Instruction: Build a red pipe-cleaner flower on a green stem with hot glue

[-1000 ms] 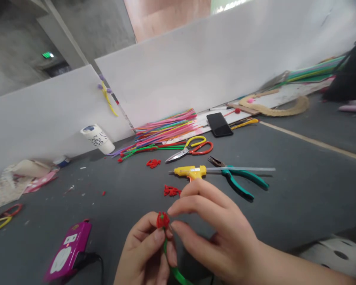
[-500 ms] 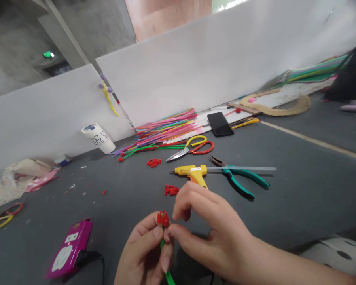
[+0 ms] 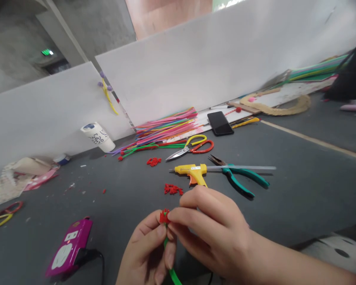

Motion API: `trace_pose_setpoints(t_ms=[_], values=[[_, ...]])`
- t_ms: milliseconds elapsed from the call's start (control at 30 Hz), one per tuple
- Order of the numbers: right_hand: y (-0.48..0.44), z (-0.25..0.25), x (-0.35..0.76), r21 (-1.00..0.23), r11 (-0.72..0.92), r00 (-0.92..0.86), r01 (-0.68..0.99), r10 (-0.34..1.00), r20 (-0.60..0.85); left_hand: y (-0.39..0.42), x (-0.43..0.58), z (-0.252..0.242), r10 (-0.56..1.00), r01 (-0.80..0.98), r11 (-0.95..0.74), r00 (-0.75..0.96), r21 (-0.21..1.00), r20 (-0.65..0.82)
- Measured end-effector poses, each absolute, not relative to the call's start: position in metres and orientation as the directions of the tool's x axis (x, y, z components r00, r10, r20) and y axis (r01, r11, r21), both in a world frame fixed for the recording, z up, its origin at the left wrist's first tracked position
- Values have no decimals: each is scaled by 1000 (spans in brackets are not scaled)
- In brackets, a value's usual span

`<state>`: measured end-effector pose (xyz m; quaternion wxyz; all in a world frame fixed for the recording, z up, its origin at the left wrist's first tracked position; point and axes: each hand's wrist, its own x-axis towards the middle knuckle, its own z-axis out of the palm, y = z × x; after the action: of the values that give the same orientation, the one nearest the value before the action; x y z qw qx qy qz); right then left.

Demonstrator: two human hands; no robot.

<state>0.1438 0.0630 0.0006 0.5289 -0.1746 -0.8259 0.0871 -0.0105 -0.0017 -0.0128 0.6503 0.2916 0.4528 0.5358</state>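
Observation:
Between the thumb and fingers of my left hand (image 3: 148,247) is a small pipe-cleaner flower with a red head (image 3: 164,216) and a green stem (image 3: 173,275) running down past the palm. My right hand (image 3: 213,229) pinches the right side of the red head, its thumb and index fingertip pressed close together there. Just beyond the hands lies a small pile of red pieces (image 3: 172,189), and a second red pile (image 3: 153,161) sits farther back. A yellow glue gun (image 3: 192,171), a clear glue stick in its back end, lies on the table above my right hand.
Teal-handled pliers (image 3: 240,176) lie right of the glue gun, scissors (image 3: 192,147) behind it. Farther back are a bundle of coloured pipe cleaners (image 3: 166,126), a phone (image 3: 220,123) and a white cup (image 3: 97,136). A magenta box (image 3: 69,247) with a cord stands at left.
My right hand has moved in from beside the flower, and its fingertips have closed on the red head. My left hand still holds the flower, shifted slightly right.

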Motion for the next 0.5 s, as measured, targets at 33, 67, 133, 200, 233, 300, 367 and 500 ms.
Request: trace_pose_setpoints(t_ms=[33,67,133,200,233,300,367,500], values=[[63,0,144,-330,924,-379,194,380,844,-2,-10,-14,960,-470,262,40,843,-276],[63,0,144,-331,923,-383,194,382,841,-2,-10,-15,960,-510,266,61,818,-274],[63,0,145,-330,923,-390,197,382,838,-2,-10,-15,960,-559,266,76,785,-270],[63,0,144,-321,926,-389,200,376,841,-1,-9,-14,955,-567,270,58,778,-290],[63,0,144,-316,928,-391,199,371,842,-1,-9,-14,951,-563,280,49,778,-306],[64,-1,144,-308,930,-392,198,364,845,0,-9,-13,945,-552,295,49,780,-323],[65,-1,143,-308,930,-392,199,364,845,-1,-9,-14,950,-552,284,52,784,-308],[65,-2,144,-308,933,-393,189,359,847,-1,-9,-16,955,-543,278,65,792,-291]])
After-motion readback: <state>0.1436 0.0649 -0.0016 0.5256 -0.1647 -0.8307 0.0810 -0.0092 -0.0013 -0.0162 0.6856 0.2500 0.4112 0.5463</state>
